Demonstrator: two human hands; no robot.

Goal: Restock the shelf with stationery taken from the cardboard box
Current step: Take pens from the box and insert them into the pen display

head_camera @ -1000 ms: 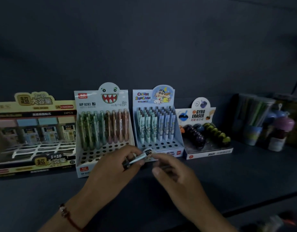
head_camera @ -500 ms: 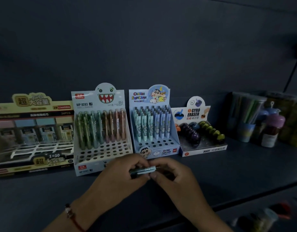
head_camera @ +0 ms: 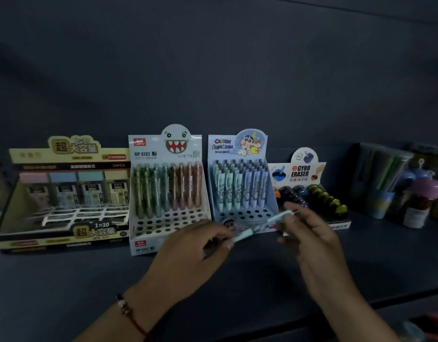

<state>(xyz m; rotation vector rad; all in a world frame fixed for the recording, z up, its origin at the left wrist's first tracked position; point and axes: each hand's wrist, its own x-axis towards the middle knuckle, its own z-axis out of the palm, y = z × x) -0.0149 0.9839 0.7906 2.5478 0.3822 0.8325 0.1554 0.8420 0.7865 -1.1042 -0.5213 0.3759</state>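
1. Pen [head_camera: 261,224] – slim, pale blue-green, held level between both hands, in the air just in front of the cartoon-character pen display [head_camera: 242,191]. Its printed pattern looks like that of the pens already standing there.
2. Left hand [head_camera: 188,250] – fingers curled, pinching the pen's lower-left end; a beaded red-cord bracelet [head_camera: 129,311] sits at the wrist.
3. Right hand [head_camera: 309,233] – fingertips at the pen's upper-right end, near the tip. The hand is motion-blurred, so I cannot tell whether it grips or only touches.
4. Cartoon-character pen display – rear rows filled, front holes open (a likely home for the pen, I would judge).
5. Neighbours on the shelf [head_camera: 65,280]: a monster-face pencil display [head_camera: 168,193] to the left, a lead-refill box [head_camera: 65,193] further left, a gyro eraser tray [head_camera: 311,193] to the right, tubs and bottles beyond that in the dark.
6. Handling note – judged light, rigid and smooth plastic, hence a little slippery. Best held by the mid-barrel between thumb and two fingers, upright, tip down for the hole. The fine tip looks the fragile part.
7. Cardboard box – not in view.
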